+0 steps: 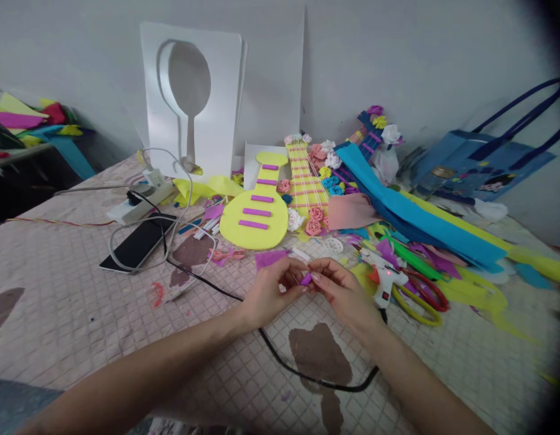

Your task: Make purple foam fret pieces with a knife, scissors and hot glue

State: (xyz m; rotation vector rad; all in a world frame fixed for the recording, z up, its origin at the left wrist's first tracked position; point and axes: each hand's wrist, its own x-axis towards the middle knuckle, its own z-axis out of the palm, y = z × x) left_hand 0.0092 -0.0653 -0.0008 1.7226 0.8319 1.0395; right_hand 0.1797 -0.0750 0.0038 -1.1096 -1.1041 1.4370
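My left hand (275,285) and my right hand (343,293) meet above the table, fingertips pinched on a small purple paper piece (306,278). Its full shape is partly hidden by my fingers. Just beyond lies a flat purple paper scrap (270,258). Behind that is a yellow guitar-shaped cutout (255,232) with several purple strips across its neck and body. To the right of my right hand lies a white glue gun (387,277) with a small red light on. Scissors with red and yellow handles (418,305) are beside it.
A phone (137,244) and a white power strip (141,204) with tangled cables lie left; a black cord (284,362) runs under my wrists. Blue crepe paper (415,217), a decorated yellow guitar neck (302,175) and a blue bag (470,163) stand right. A white cutout board (225,90) leans behind.
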